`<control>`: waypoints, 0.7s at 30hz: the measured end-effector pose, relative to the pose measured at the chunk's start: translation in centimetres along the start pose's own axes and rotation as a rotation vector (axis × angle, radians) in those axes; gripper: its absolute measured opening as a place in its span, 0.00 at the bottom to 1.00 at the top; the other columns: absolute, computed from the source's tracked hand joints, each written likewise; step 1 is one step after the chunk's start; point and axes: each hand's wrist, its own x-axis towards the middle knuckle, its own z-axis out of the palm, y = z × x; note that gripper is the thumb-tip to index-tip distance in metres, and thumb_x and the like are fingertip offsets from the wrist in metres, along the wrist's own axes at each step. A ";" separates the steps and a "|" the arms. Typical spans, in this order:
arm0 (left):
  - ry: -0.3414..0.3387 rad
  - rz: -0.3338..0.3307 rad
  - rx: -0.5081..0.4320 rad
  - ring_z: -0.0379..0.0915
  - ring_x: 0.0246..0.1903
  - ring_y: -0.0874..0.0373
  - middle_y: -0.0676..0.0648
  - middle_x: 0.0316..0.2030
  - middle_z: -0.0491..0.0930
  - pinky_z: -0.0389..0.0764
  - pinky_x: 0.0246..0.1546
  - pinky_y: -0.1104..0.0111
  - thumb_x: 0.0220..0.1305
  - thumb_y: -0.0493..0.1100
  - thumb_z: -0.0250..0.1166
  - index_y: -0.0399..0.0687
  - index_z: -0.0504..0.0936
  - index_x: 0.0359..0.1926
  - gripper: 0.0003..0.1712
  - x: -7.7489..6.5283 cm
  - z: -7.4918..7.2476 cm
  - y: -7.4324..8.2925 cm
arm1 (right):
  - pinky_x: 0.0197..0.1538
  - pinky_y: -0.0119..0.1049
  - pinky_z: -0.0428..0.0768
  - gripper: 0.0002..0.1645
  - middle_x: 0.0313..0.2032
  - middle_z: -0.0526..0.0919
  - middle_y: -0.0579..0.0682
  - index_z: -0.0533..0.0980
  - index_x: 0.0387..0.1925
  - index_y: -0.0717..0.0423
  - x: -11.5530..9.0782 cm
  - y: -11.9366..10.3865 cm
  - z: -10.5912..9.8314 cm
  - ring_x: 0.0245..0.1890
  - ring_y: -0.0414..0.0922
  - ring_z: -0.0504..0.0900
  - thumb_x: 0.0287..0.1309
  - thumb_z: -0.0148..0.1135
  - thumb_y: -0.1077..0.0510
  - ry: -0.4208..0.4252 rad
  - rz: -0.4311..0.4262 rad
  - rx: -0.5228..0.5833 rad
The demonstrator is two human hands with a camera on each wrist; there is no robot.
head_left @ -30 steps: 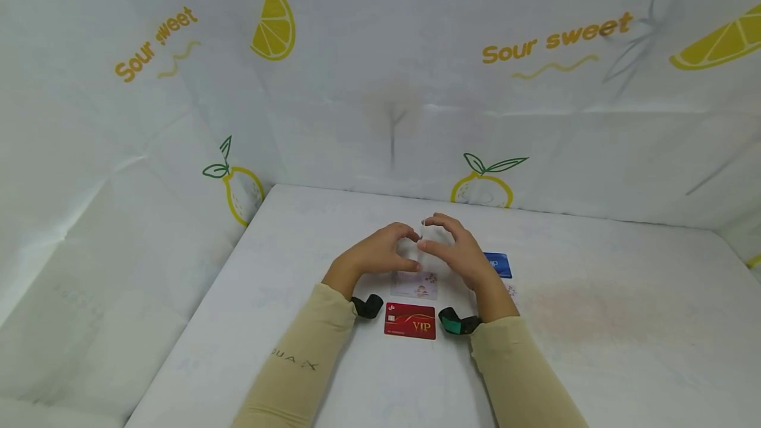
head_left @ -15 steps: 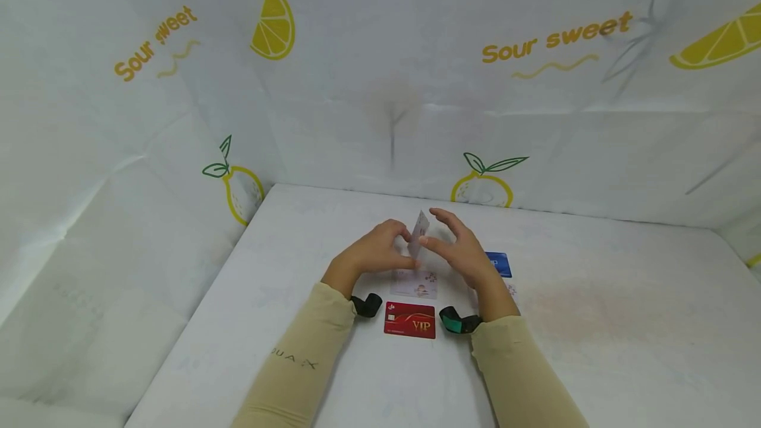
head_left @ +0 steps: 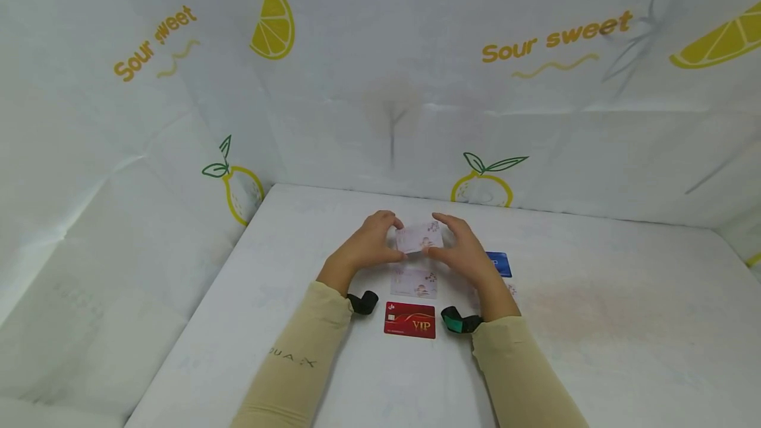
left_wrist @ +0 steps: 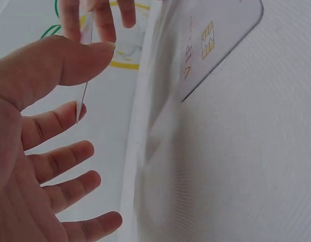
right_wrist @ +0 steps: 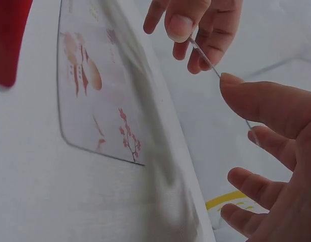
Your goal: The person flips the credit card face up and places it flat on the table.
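A pale pink card [head_left: 418,238] with a flower print is held up between both hands, above the table. My left hand [head_left: 364,246] pinches its left edge with thumb and index finger, the other fingers spread. My right hand [head_left: 468,255] pinches its right side the same way. From each wrist view the held card [right_wrist: 208,60] shows almost edge-on. Just nearer than the hands lies a matching pale card [head_left: 414,283], flat on the table; a gold chip and "VIP" lettering show on the lying card [left_wrist: 208,43] in the left wrist view.
A red VIP card [head_left: 409,320] lies between the wrists, nearer the body. Beyond the right wrist are a blue card [head_left: 501,264] and another pale card [head_left: 512,290], both partly hidden by the arm. A white lemon-print sheet [head_left: 357,131] rises behind the table [head_left: 594,362].
The held card has turned from edge-on to facing the head camera. My left hand has shifted slightly left and away from the body; the right hand has barely moved.
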 end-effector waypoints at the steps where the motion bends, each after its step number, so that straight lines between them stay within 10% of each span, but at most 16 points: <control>1: -0.002 -0.002 0.002 0.57 0.70 0.47 0.42 0.69 0.64 0.61 0.70 0.53 0.52 0.47 0.74 0.46 0.75 0.55 0.30 0.0 0.0 0.0 | 0.69 0.66 0.56 0.45 0.75 0.54 0.56 0.61 0.73 0.43 0.0 0.1 0.0 0.76 0.60 0.50 0.56 0.70 0.47 -0.002 -0.009 -0.033; 21: -0.087 -0.085 0.163 0.54 0.72 0.48 0.44 0.70 0.63 0.62 0.69 0.50 0.58 0.49 0.72 0.52 0.76 0.61 0.30 0.0 1.0 0.0 | 0.69 0.63 0.58 0.38 0.71 0.62 0.63 0.72 0.64 0.54 0.3 0.7 0.8 0.72 0.64 0.55 0.54 0.72 0.48 -0.065 0.042 -0.347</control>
